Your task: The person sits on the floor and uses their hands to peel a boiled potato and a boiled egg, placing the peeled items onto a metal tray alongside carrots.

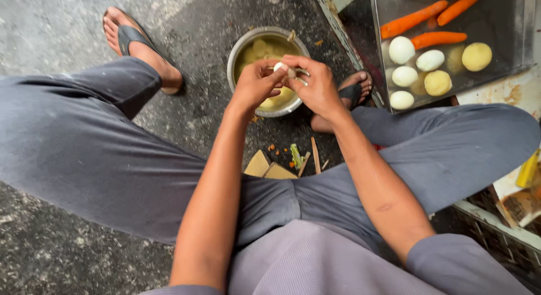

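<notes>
Surface: rough grey concrete floor (51,24), speckled, some dirt. Directly on it: round metal bowl (239,53) with peeled pale-yellow pieces inside, both sandalled feet, left (138,47) and right (352,95) just beside the bowl. Scraps near the bowl: two tan cardboard bits (269,168), thin wood sticks (315,155), a green peel shred (296,155), small orange crumbs (271,148).
</notes>
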